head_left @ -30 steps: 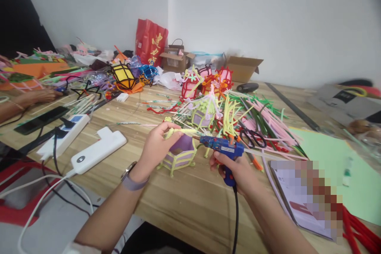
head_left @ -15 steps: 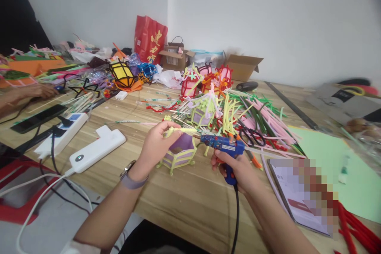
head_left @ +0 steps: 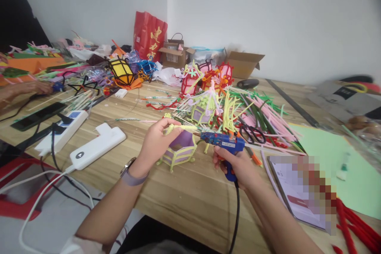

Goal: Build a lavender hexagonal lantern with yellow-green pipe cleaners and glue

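Observation:
My left hand [head_left: 162, 139] pinches a pale yellow-green pipe cleaner [head_left: 187, 127] that points to the right. In my right hand [head_left: 232, 162] is a blue hot glue gun [head_left: 224, 142], its nozzle turned left toward the pipe cleaner's free end. Whether the nozzle touches it, I cannot tell. Below my left fingers stands a six-sided lantern frame [head_left: 178, 154], purple panels edged in yellow-green, open at the top. Just behind it is a similar lantern [head_left: 202, 111] with a lilac-tipped roof.
Black-handled scissors [head_left: 253, 133] and bundles of pipe cleaners [head_left: 276, 121] lie at right, near a tablet [head_left: 297, 194]. A white power bank [head_left: 97, 149] and power strip [head_left: 62, 133] sit left. Another person's hand [head_left: 41, 87] is at far left. The gun's black cord [head_left: 236, 214] drops over the table edge.
The glue gun's nozzle stays near the pipe cleaner's end, with only a slight shift. My left hand keeps its pinch. The view has tilted very slightly.

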Demonstrator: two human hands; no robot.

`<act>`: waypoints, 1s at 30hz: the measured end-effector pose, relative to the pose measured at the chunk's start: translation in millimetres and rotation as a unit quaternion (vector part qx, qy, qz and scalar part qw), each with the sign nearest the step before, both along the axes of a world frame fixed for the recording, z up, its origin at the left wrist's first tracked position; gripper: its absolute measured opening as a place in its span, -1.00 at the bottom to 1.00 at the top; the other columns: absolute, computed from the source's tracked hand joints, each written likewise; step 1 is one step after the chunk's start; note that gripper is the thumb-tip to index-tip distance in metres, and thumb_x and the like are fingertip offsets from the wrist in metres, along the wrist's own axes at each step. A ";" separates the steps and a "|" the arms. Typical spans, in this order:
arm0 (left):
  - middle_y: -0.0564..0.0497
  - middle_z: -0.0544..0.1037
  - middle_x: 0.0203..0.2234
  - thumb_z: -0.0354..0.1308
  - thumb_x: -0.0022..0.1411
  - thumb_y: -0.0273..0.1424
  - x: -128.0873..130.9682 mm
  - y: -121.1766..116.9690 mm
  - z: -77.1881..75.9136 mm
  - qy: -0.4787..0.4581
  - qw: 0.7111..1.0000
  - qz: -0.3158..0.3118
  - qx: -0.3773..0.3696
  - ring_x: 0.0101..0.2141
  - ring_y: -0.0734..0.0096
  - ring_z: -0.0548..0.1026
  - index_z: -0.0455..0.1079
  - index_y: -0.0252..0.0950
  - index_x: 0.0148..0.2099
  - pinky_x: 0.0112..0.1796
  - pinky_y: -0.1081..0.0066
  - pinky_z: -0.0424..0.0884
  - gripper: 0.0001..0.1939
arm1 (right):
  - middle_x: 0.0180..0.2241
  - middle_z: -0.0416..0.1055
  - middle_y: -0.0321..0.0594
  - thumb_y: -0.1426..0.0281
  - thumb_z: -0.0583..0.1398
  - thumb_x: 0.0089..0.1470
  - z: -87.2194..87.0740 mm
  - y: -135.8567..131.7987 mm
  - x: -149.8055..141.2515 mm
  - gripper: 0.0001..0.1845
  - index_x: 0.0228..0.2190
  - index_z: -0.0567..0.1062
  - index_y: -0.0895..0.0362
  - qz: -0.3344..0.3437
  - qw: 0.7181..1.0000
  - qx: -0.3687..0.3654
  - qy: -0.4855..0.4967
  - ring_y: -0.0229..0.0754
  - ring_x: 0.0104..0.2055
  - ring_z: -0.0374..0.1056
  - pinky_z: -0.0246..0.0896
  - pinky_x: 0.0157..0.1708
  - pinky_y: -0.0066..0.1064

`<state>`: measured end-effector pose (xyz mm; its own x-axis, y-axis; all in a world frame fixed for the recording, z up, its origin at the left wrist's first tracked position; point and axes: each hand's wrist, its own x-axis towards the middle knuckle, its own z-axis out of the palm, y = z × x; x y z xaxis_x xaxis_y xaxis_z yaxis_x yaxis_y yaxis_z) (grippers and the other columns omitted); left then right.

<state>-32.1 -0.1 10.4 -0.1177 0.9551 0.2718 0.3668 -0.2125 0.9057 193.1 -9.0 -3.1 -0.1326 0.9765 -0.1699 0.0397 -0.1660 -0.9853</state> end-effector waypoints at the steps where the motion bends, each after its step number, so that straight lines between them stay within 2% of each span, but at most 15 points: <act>1: -0.02 0.61 -0.27 0.19 0.13 -0.18 0.0 0.0 -0.1 0.000 1.000 0.000 0.002 -0.26 0.29 0.52 0.48 -0.26 -0.20 -0.26 0.39 0.38 -0.72 | -0.68 0.39 -0.27 0.03 0.35 -0.26 -0.1 0.1 0.1 -0.56 -0.69 0.44 0.15 0.001 1.000 0.000 0.000 -0.36 -0.71 0.20 0.01 -0.75 -0.52; 30: 0.00 0.61 -0.30 0.18 0.13 -0.18 0.0 0.1 -0.3 0.005 1.000 0.001 0.001 -0.32 0.32 0.51 0.48 -0.25 -0.21 -0.32 0.42 0.36 -0.73 | -0.73 0.34 -0.29 -0.06 0.31 -0.25 0.3 -0.1 -2.0 -0.49 -0.72 0.39 0.13 0.002 0.999 0.012 -0.033 -0.35 -0.73 0.18 0.04 -0.74 -0.52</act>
<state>-32.1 0.0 10.1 -0.1175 0.9542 0.2752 0.3762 -0.2137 0.9016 191.1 -9.1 -2.9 -0.1253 0.9800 -0.1545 0.1057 -0.1417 -0.9842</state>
